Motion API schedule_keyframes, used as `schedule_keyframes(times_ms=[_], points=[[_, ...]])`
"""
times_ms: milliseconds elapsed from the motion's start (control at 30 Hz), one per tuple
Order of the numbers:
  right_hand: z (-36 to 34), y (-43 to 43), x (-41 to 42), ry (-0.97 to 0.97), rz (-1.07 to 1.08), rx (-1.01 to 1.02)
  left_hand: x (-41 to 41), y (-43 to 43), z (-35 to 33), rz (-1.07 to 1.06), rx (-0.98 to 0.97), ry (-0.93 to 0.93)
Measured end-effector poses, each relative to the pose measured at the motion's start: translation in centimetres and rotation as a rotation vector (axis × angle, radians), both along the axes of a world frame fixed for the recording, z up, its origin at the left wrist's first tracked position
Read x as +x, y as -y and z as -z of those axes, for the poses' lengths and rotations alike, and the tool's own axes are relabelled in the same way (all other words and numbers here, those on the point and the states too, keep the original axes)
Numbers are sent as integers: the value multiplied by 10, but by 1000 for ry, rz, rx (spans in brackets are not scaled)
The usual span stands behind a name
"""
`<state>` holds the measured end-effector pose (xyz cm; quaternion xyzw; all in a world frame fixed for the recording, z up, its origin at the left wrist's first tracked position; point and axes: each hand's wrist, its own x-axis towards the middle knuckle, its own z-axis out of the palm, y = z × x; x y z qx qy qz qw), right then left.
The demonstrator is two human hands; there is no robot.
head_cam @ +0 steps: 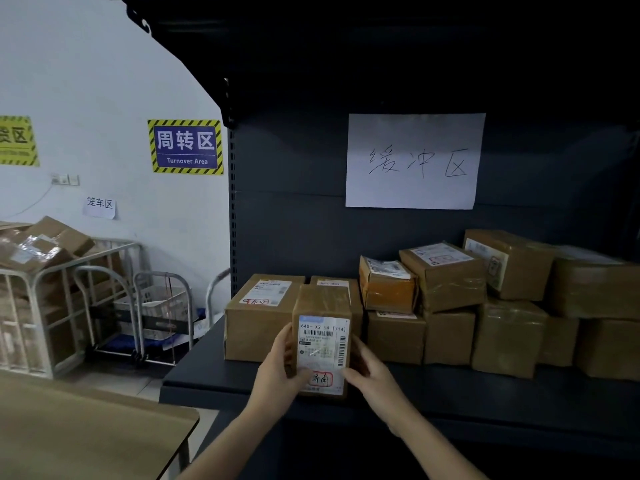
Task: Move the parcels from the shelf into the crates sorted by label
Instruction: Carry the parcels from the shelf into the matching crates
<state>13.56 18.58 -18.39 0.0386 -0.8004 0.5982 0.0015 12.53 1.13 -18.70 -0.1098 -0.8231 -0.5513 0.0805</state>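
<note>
Head view had us square to the dark shelf [450,386], and both hands were on one small parcel [322,306] at its front edge. Our left hand [277,372] wrapped the parcel's left side and our right hand [370,375] gripped its right edge, fingers curled behind (how far round, we could not see). The parcel stood upright with its label [322,344] turned to us. We could not tell whether its bottom edge touched the shelf board or hung just above it. It was just in front of a larger parcel [256,323], with the stacked parcels [446,275] off to the right under a handwritten paper sign [414,161].

We judged the step to be reading the label before carrying anything off. A red-ringed stamp [321,379] sat at the label's foot, between our two hands, and that looked to be the sorting mark. To do it well, we wanted thumbs kept off that stamp, the face tilted to the light, and the mark read fully before turning away. Taped cardboard can be slick, so holding both sides made sense until the crate was chosen. No crate showed for certain. A pale basket [162,299] on a trolley stood by the wall at left, beyond the table [86,427]. The risk, as we saw it, was nudging the neighbours, so lifting up and back seemed right.
</note>
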Motion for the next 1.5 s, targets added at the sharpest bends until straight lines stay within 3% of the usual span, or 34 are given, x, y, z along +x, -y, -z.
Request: schedule_keyframes(times_ms=[233, 467, 600, 900, 1300, 1433, 1500], points=[[-23, -27, 5, -62, 58, -17, 6, -6, -41, -55, 37, -96], [-48, -73, 11, -121, 144, 49, 2, -33, -80, -129, -196, -279], [-60, -97, 11, -132, 210, 93, -6, -55, -102, -130, -293, -289], [-80, -93, -12, -122, 308, 192, -55, -84, -134, -18, -314, -100], [-70, -79, -74, -28, 431, 86, -132, -109, -143, 203, -394, 213], [-71, -79, -80, -37, 406, -14, -145, -116, -132, 334, -252, 387], [-72, -78, -78, -58, 386, -54, -146, -114, -132, 367, -221, 380]])
